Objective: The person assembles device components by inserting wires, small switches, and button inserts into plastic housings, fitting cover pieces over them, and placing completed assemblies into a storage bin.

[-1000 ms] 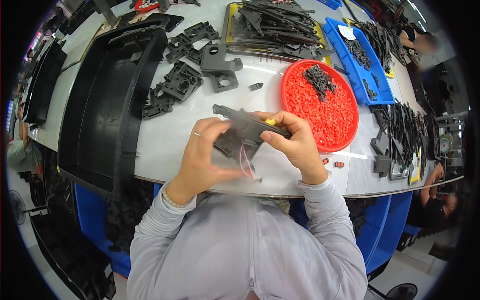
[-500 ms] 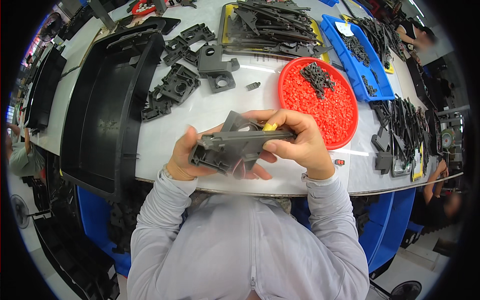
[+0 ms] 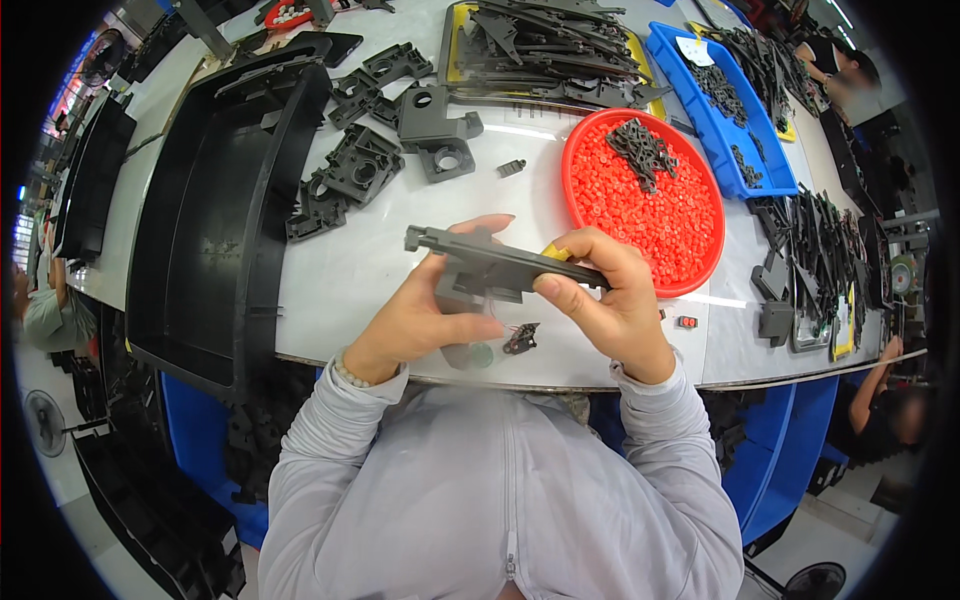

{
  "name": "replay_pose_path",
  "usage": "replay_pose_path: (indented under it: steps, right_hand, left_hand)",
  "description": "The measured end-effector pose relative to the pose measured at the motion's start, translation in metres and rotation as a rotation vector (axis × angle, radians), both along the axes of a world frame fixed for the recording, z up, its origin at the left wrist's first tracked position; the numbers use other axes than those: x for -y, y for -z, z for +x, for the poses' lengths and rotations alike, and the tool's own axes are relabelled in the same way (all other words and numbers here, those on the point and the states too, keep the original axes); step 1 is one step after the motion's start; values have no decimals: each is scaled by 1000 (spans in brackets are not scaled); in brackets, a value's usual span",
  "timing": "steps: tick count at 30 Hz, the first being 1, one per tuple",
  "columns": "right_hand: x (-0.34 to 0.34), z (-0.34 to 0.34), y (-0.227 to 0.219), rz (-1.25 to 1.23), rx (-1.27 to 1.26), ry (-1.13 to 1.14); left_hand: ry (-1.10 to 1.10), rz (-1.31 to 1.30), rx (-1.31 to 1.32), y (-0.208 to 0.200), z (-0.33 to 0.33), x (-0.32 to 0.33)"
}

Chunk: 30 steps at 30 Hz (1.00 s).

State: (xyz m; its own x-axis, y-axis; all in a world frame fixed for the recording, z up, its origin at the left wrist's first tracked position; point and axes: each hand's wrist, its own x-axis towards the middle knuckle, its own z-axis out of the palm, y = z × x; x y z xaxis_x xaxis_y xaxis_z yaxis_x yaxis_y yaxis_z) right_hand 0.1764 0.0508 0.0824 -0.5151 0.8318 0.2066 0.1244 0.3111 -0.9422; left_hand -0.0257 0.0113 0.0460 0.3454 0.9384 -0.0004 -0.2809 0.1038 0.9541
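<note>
left grip (image 3: pixel 415 322): thumb spread from fingers | right grip (image 3: pixel 622 312): thumb and bent forefinger pinching | forearms (image 3: pixel 322 435): angled inward

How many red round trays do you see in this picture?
2: a large tray of small red pieces, beside the right hand; and a small tray of white pieces, at the upper left. Others may be hidden.

A white table (image 3: pixel 325 300) bears a black bin (image 3: pixel 262 262), grey brackets (image 3: pixel 362 165), a red basin (image 3: pixel 719 227) and a blue tray (image 3: pixel 722 150).

A workshop, with dark parts (image 3: pixel 545 55) filling trays (image 3: pixel 776 180).
</note>
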Motion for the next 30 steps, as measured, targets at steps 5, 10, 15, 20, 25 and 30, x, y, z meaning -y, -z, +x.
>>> replay_pose_path:
  steps: [5, 10, 15, 20, 25, 30]
  right_hand:
    - [4, -5, 2, 161, 68, 24]
    - [5, -3, 3, 254, 113, 6]
    - [7, -5, 5, 281, 107, -13]
    - [4, -5, 11, 424, 78, -10]
    - [-4, 7, 1, 361, 131, -62]
    - [-27, 66, 2, 205, 266, 194]
  left_hand:
    - [-25, 6, 16, 6, 6, 2]
    - [-116, 138, -340, 10, 12, 3]
    - [-161, 165, -479, 21, 21, 2]
    - [-101, 96, -389, 23, 20, 1]
    - [-171, 88, -269, 33, 24, 0]
    - [-241, 195, -98, 37, 16, 1]
